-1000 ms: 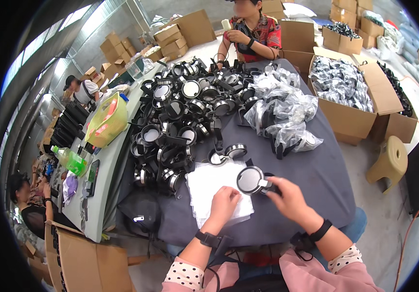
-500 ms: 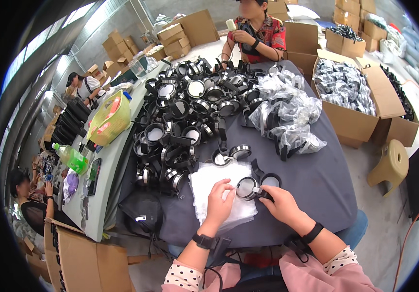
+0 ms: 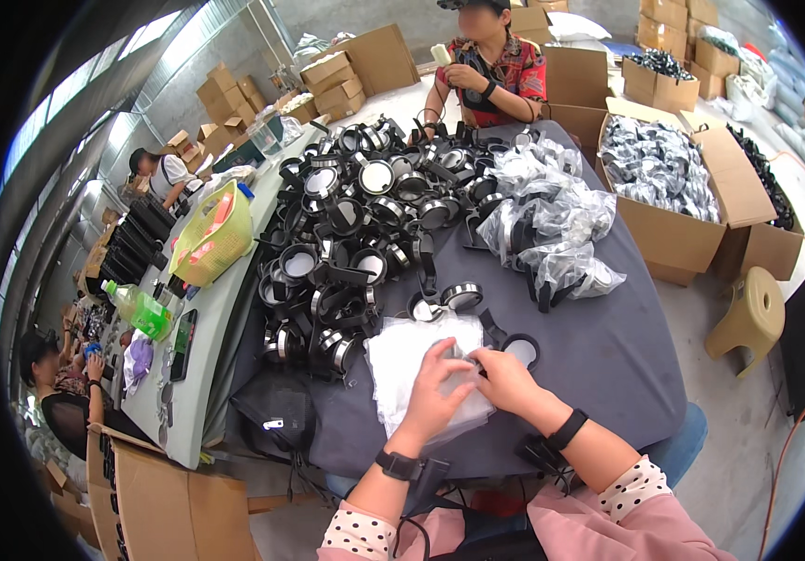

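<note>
My right hand (image 3: 511, 381) is closed round a round black-and-silver part, which its fingers mostly hide. My left hand (image 3: 436, 391) curls its fingers and thumb about the part's other side, over the stack of thin clear plastic bags (image 3: 398, 348). Only a blurred grey patch of the held part shows between the hands. Just beyond my right hand lies another round black-rimmed part (image 3: 521, 350) with a pale disc. Two more silver-rimmed parts, one of them the part (image 3: 462, 296), rest past the bags.
A big heap of such parts (image 3: 376, 176) covers the table's far left. Bagged parts (image 3: 552, 201) lie at the far right, near an open carton (image 3: 669, 229) of more. A black pouch (image 3: 273, 411) sits left of the bags. Across the table sits a person (image 3: 505, 75).
My right hand has moved left with the round part, away from the one now lying beside it. My left hand has closed in on the held part.
</note>
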Tool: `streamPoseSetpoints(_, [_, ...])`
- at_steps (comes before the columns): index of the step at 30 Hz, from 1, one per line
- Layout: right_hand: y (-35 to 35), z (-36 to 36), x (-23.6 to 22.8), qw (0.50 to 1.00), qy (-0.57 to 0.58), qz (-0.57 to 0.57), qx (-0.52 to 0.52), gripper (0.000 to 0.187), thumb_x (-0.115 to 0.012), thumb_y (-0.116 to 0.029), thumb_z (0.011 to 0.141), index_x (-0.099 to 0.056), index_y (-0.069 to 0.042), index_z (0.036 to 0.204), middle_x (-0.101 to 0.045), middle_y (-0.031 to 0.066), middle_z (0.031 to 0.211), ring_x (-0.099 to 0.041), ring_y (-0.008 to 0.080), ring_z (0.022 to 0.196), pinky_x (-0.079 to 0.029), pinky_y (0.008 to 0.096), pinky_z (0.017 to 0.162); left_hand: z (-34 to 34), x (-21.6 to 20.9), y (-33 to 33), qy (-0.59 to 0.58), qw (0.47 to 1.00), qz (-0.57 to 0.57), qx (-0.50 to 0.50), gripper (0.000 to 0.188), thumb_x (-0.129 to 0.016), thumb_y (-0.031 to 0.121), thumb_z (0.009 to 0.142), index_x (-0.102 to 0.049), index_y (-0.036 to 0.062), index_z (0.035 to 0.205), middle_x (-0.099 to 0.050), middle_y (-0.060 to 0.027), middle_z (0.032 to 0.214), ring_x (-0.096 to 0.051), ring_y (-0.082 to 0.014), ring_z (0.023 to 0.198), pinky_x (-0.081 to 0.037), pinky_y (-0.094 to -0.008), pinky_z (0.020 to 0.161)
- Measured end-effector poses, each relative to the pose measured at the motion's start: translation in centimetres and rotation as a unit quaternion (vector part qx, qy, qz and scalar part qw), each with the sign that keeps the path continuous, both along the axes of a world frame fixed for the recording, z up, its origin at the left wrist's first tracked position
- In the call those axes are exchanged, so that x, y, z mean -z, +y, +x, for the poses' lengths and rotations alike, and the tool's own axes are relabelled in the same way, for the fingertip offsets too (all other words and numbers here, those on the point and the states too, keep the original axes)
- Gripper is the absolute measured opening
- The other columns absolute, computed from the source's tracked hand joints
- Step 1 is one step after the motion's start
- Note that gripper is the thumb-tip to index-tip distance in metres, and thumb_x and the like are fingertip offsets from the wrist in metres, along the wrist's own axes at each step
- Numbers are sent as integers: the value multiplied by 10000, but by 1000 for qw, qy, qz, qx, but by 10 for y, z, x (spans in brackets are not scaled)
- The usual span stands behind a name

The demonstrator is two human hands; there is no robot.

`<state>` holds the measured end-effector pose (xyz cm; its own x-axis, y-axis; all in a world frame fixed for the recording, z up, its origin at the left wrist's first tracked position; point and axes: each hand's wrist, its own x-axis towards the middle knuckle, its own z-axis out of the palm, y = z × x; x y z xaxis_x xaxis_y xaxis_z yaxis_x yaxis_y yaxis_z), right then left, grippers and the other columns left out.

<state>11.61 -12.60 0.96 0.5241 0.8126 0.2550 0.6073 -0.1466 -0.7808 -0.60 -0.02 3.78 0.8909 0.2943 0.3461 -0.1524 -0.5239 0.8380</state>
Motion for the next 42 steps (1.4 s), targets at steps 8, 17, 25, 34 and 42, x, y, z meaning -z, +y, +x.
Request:
streamPoseSetpoints(8, [-78,13,-31,992,29,28,119,319,-792,-201,752,-562,-4,853,-590,153,768,-590,305,669,-475,375,601,-17,37,34,112,958,225,-138,364,-557,218,907,-576,42,1226,-545,-180,1301,-489,-350,1240,-338,-460,1061])
streamPoseSetpoints(17, [-158,43,-24,912,242,21,331,204,-702,-73,800,-512,-5,828,-619,72,675,-558,105,504,-416,250,443,-8,25,16,95,942,310,-92,308,-653,27,784,-638,16,1091,-591,-160,1198,-534,-333,1155,-444,-424,948])
streamPoseSetpoints(25, [-44,90,31,841,352,260,318,173,-619,-57,889,-487,21,970,-592,107,913,-627,162,712,-571,293,519,7,23,-1,65,957,279,-43,299,-763,175,742,-670,52,999,-616,-140,1018,-574,-314,967,-479,-397,862])
streamPoseSetpoints(34, [-46,68,-32,922,-101,-91,363,401,-715,-203,809,-577,-36,1147,-651,154,820,-649,349,768,-515,413,701,-2,38,17,52,985,114,-119,300,-738,116,749,-596,0,986,-611,-164,1036,-584,-342,1006,-487,-412,881])
streamPoseSetpoints(42, [-5,47,-46,986,-141,2,86,572,-775,-90,695,-565,-55,1226,-572,134,1035,-603,328,882,-494,375,757,18,62,17,26,994,110,-4,223,-691,122,801,-593,-4,956,-581,-145,1093,-580,-314,1021,-481,-377,889])
